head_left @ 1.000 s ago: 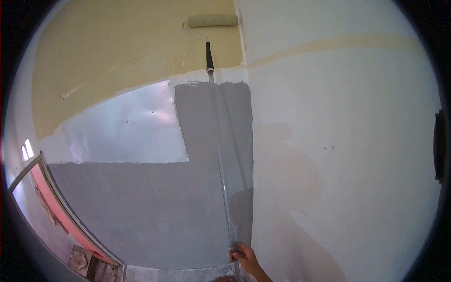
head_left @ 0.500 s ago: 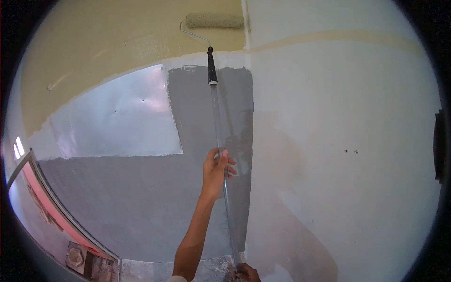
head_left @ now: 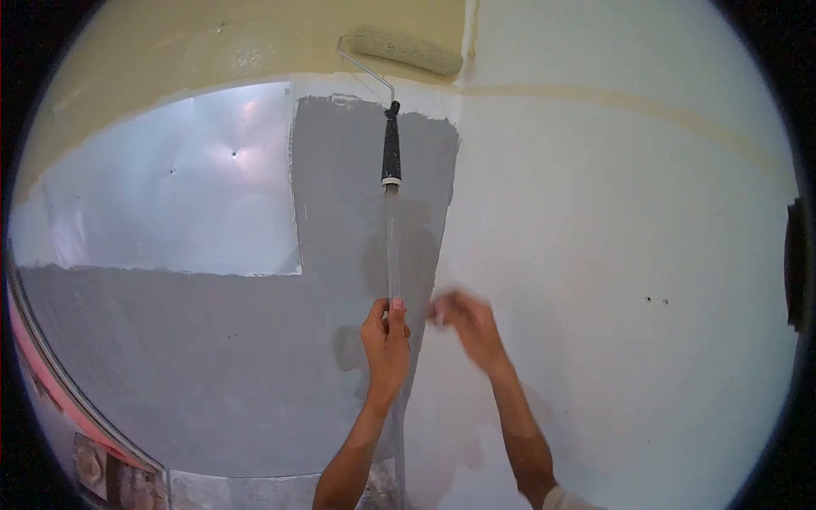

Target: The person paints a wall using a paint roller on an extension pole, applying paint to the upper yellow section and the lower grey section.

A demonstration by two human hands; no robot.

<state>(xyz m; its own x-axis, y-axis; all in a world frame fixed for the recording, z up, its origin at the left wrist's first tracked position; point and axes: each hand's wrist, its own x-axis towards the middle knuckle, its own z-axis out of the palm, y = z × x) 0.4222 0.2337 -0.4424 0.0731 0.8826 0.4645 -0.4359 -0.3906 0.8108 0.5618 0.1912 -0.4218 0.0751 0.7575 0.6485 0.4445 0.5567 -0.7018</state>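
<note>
A paint roller (head_left: 406, 51) with a yellowish, textured sleeve rests at the yellow upper wall, near the corner, tilted down to the right. Its wire frame runs into a black handle (head_left: 391, 153) fixed on a long pale pole (head_left: 393, 246). My left hand (head_left: 387, 340) is closed round the pole, thumb upward, below the handle. To the right of the pole, apart from it, my right hand (head_left: 463, 323) is raised and blurred by motion; its fingers are smeared. The pole runs on down below my left hand to the bottom edge.
Grey paint (head_left: 212, 340) covers the lower wall, with a shiny metal-like panel (head_left: 187, 183) above it. A white wall (head_left: 595, 212) with a faint yellow band stands right. A pink-edged frame (head_left: 76, 412) is lower left, near a brownish square object (head_left: 91, 466).
My right hand has let go of the pole's lower part and risen beside my left hand. The roller now tilts and sits slightly lower in view. The view has shifted.
</note>
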